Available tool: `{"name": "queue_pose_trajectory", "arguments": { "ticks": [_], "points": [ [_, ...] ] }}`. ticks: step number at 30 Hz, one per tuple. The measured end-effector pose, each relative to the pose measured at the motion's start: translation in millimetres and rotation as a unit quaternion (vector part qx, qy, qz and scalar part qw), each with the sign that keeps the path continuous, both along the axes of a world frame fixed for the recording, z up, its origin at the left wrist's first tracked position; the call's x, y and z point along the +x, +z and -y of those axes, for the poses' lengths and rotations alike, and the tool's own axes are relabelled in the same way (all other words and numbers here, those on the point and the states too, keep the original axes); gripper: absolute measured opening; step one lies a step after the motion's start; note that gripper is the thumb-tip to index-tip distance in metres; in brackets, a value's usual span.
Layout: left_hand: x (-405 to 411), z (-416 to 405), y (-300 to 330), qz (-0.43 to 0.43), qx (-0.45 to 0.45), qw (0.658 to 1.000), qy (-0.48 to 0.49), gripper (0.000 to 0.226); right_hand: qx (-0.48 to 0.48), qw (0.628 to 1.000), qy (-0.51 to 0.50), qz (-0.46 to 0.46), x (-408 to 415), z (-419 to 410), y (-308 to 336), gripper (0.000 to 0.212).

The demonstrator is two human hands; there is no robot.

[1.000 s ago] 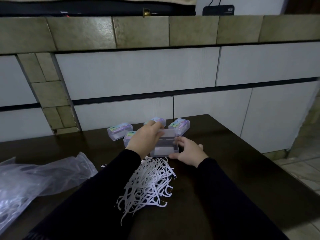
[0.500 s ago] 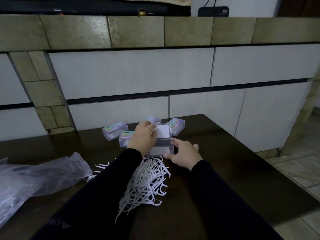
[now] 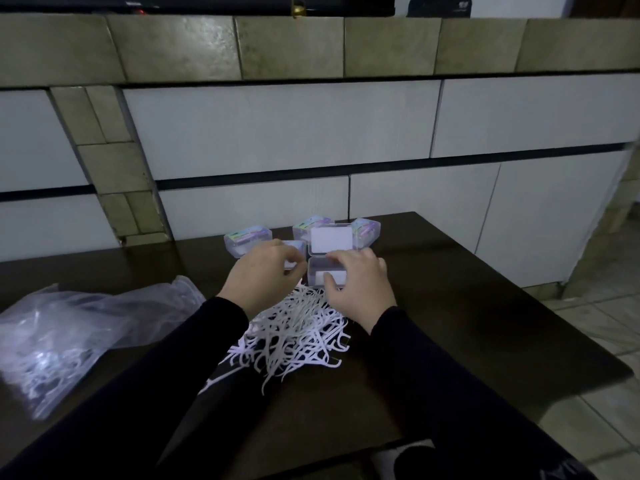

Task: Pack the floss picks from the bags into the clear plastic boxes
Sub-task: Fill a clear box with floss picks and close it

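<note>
Right hand (image 3: pixel 356 284) curled on the open box (image 3: pixel 325 275), left hand (image 3: pixel 263 273) off it now, fingers bent beside it; lid (image 3: pixel 330 240) flipped back since before, so ready for the picks (image 3: pixel 294 334) heaped just below the box.

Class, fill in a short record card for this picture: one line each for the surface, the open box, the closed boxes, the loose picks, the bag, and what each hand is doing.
surface: dark table against a tiled wall
open box: clear box, lid raised behind it, just beyond the pile
closed boxes: four with colourful labels, one at far left
loose picks: white pile between the forearms
bag: crumpled clear plastic bag, left side of table
left hand: fingers curled beside the open box; hold unclear
right hand: grips the open box
</note>
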State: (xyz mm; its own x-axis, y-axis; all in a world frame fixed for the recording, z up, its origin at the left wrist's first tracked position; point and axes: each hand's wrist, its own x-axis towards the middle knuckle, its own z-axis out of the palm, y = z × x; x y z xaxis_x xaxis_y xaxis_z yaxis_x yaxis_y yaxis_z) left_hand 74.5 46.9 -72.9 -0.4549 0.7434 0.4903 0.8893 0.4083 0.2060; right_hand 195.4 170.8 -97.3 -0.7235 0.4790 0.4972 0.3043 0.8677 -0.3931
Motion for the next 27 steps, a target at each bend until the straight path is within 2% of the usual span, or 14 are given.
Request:
{"name": "queue_pose_trajectory", "arguments": {
  "ticks": [2,5,8,12,18,22,27],
  "points": [
    [1.6,15.2,-1.0,0.003,-0.039,0.999,0.014,0.024,0.035,0.998,0.047,0.034,-4.1,10.4,2.4,0.028],
    [4.9,35.1,-3.7,0.021,-0.076,0.997,0.024,0.031,0.065,0.985,0.117,0.108,-6.6,17.9,7.3,0.029],
    [5.8,49.2,-4.0,0.039,-0.098,0.994,0.028,0.040,0.052,0.973,0.163,0.158,-7.7,18.8,19.2,0.030],
    [11.0,59.8,-2.0,0.048,-0.136,0.989,0.038,0.056,0.004,0.965,0.170,0.202,-11.4,15.5,22.6,0.031],
    [25.5,58.0,-0.5,0.071,-0.223,0.971,0.043,0.081,0.010,0.953,0.154,0.261,-9.4,7.5,12.1,0.043],
    [24.4,55.3,-2.1,0.052,-0.227,0.971,0.046,0.063,0.013,0.953,0.139,0.267,-8.2,6.3,10.3,0.045],
    [19.5,53.1,3.0,0.046,-0.223,0.972,0.053,0.040,0.091,0.953,0.141,0.251,-3.2,15.3,20.6,0.038]
  ]
}}
